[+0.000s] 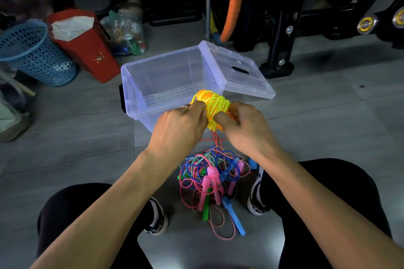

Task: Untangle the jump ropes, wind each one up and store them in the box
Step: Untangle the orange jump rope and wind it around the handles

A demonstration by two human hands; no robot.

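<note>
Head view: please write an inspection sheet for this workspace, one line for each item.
Surface: grey tiled floor; the person sits on it.
Job's things: clear plastic box, open and empty, with its lid leaning on its right side; yellow plastic jump rope with orange handles, wound; tangled pile of coloured jump ropes between the shoes.
Clutter: blue mesh basket, red paper bag.
Hands: left hand and right hand both grip the yellow rope.
Cables: nothing seen.
Surroundings: black metal frame, orange and green tube.
</note>
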